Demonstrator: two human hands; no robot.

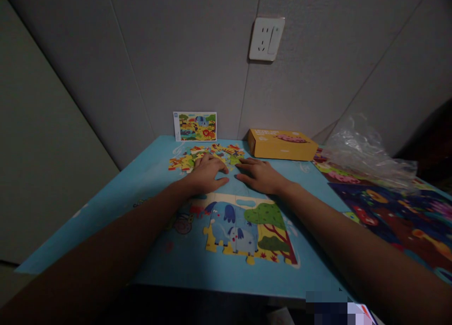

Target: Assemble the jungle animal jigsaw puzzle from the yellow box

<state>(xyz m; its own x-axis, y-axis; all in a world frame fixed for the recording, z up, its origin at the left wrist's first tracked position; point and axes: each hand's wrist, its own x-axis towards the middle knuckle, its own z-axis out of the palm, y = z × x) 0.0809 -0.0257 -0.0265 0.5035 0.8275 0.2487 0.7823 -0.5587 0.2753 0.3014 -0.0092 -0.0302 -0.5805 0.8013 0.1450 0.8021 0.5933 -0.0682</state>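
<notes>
Loose jigsaw pieces (pixel 229 152) lie in a heap toward the back of the blue table (pixel 134 174). My left hand (pixel 208 172) rests on the near part of this heap, palm down with fingers spread. To its right, my right hand (pixel 259 174) lies flat at the heap's right edge, fingers stretched out. Neither hand shows a piece in its grasp. Nearer to me, between my forearms, is a joined jigsaw section (pixel 243 226) with two blue elephants and a green tree; my left forearm partly covers its left side.
A picture card (pixel 196 126) leans against the wall. Beside it stands a yellow box (pixel 282 145). At the right are a crumpled clear plastic bag (pixel 367 151) and a dark blue picture sheet (pixel 395 217). A socket (pixel 267 39) is on the wall.
</notes>
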